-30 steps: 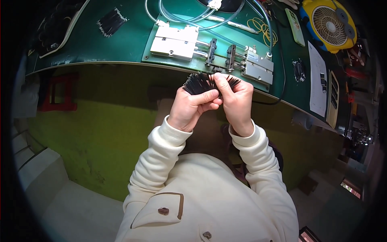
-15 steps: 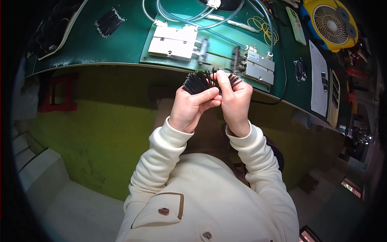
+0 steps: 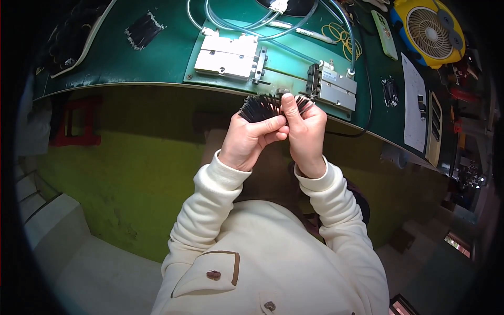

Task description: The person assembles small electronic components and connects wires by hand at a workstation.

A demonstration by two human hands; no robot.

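I have the left hand (image 3: 240,137) at the centre of the frame, curled around a spread bunch of thin black strands (image 3: 257,109), its thumb lying along their lower ends. My right hand (image 3: 308,135), just beside it, grips strands of the bunch under its thumb — tips poke out on both sides; the fingers underneath I cannot tell. Above, toward the top, I see a pair of metal blocks (image 3: 226,56) on a plate (image 3: 286,64), and a yellow-cased fan (image 3: 431,34) upper right.
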